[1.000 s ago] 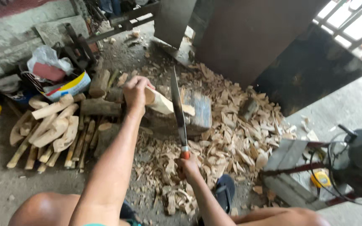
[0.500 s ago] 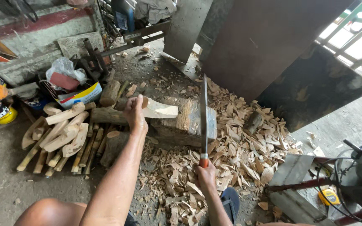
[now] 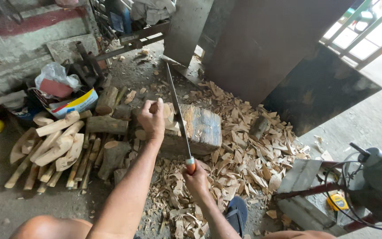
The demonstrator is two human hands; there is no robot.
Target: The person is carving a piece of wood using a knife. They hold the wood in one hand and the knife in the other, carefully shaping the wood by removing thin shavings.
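a single head-worn camera looks steeply down and forward from above the person's own arms, which enter from the bottom edge. it sits close over the chopping block, which lies near the centre, with the wood chips spread on the floor below. the top of the frame reaches the wall and metal sheets farther off. no second view shares the scene.

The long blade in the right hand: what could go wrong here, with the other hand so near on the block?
1. The left hand holds the wood piece on the chopping block right beside the long blade; a slightly off stroke might hit the fingers.
2. The right hand grips only the handle's end, so the blade may twist.
3. The sandalled foot rests among loose wood chips; a glancing blade or a slip seems possible.
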